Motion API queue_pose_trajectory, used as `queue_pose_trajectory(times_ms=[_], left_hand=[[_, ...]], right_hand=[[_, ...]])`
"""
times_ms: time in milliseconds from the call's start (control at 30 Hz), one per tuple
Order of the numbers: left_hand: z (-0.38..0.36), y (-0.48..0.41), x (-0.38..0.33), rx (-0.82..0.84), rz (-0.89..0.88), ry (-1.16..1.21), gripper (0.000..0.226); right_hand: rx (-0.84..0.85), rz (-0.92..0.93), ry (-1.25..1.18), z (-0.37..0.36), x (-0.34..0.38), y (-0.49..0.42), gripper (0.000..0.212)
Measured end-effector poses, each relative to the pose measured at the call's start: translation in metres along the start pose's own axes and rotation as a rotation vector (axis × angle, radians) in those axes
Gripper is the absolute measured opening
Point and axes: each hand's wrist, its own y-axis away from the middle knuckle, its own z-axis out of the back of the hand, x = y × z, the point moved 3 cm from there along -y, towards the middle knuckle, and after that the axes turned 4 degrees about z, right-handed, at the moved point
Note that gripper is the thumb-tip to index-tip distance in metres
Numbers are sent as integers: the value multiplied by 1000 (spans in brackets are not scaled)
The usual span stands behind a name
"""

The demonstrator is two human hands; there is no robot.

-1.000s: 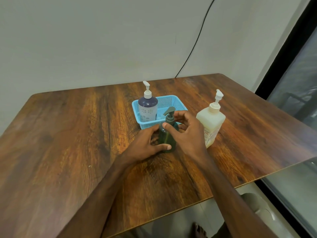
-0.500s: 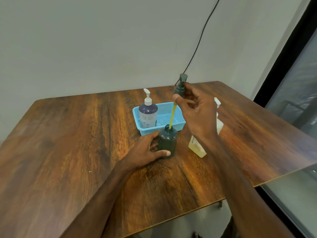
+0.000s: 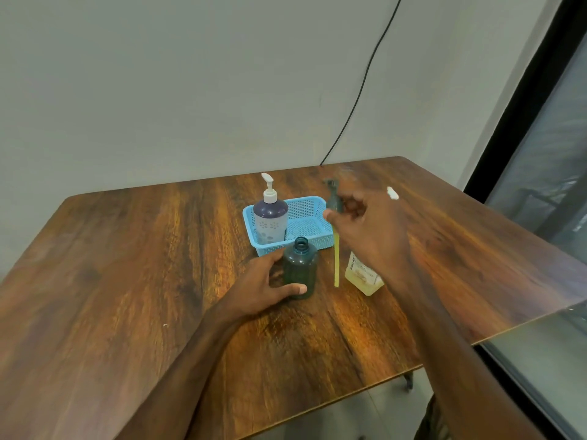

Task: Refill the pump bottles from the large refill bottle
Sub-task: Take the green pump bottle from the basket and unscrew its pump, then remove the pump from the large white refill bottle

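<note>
A small dark green bottle (image 3: 300,268) stands uncapped on the wooden table (image 3: 127,281), and my left hand (image 3: 263,285) grips its left side. My right hand (image 3: 365,230) holds the green pump head (image 3: 333,198) in the air to the right of the bottle, its yellow dip tube (image 3: 336,262) hanging down clear of the neck. The large pale yellow refill bottle (image 3: 362,274) stands behind my right hand, mostly hidden, with its white pump tip (image 3: 392,193) showing. A purple pump bottle (image 3: 270,217) stands in the blue basket (image 3: 309,223).
The basket sits just behind the green bottle. A black cable (image 3: 359,90) runs down the wall to the table's back edge. The table's right edge (image 3: 524,325) lies close to a dark-framed window.
My right hand has pulled the pump head fully out of the green bottle and carried it to the right and lower. The left hand still holds the bottle. The view has tilted upward.
</note>
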Motion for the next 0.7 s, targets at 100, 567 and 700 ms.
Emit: queue_pose_trajectory(times_ms=[100,567,700], left_hand=[[6,0,4,-6,17,-10,76],[6,1,5,-12,22,-41,88],[5,3,2,-13,30,-33,84]], right_hand=[[75,-93,208,-13,-16,24,45],[345,-164,538,-77,-53,58,20],[347,-162,575,-80,-51,55,16]])
